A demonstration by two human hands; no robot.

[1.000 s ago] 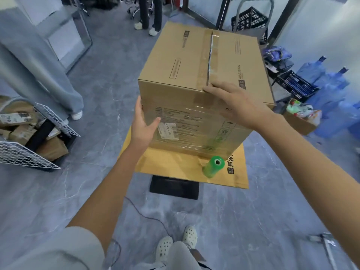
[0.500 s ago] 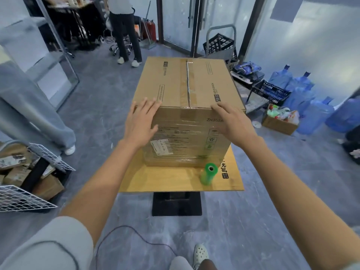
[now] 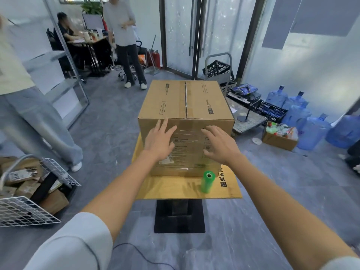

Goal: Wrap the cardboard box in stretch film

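Box [image 3: 185,106] stood on the table [image 3: 175,189], toward its far edge, with film [image 3: 187,164] already glossy across the lower part of its near face. Both hands were slack and held nothing. The left hand [image 3: 158,142] lay flat against that near face, fingers spread, and the right hand [image 3: 221,146] hovered just at it, contact unclear. The green roll [image 3: 207,182] stood upright near the table's near right corner, just beside the box, apart from either hand. Risk, as I judged it: the roll stood loose close to the edge, so turning or shoving the box could knock it to the floor — and any film trailing from it might tear or slacken.
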